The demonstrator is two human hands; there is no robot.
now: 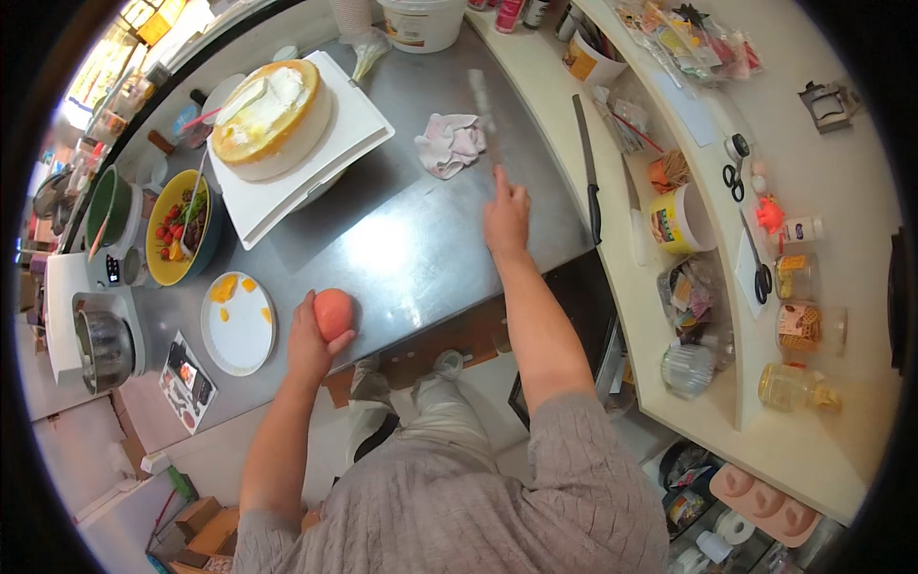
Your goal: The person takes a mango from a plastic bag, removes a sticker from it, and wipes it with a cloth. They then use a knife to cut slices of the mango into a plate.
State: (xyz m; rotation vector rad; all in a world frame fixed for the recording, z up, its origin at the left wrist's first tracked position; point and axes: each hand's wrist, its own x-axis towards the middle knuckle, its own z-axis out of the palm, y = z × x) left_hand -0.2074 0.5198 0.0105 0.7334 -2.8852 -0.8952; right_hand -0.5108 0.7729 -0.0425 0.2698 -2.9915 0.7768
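Observation:
My left hand is wrapped around a round pinkish-orange fruit near the front edge of the steel worktop. In my right hand is a long-bladed tool, pointing away from me. Motion blurs its blade, so whether it is a knife or a spatula cannot be told. Just left of this tool lies a crumpled, stained cloth. A round sponge cake, with white cream spread on part of its top, sits on a raised white square board. Left of the fruit, a white plate holds several yellow fruit pieces.
A yellow bowl of mixed fruit stands left of the cake board. Beyond it is a white stand mixer. On the right-hand shelf lie a long serrated knife and scissors. A white tub and a piping bag stand at the back.

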